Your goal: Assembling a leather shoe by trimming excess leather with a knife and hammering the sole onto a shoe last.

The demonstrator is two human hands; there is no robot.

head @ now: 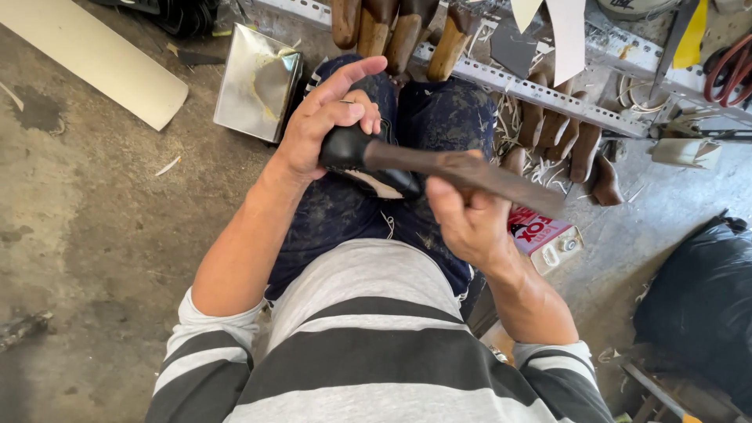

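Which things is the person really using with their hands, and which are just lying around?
In use:
- left hand gripping the black shoe piece
- right hand holding the dark flat tool against it

Lying about:
- shiny metal box on the floor
- red and white can
- wooden shoe forms on the rack
- black bag
- pale board

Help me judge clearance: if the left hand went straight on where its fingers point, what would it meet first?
Probably the wooden lasts on the metal rack ahead of the left hand; depth is unclear.
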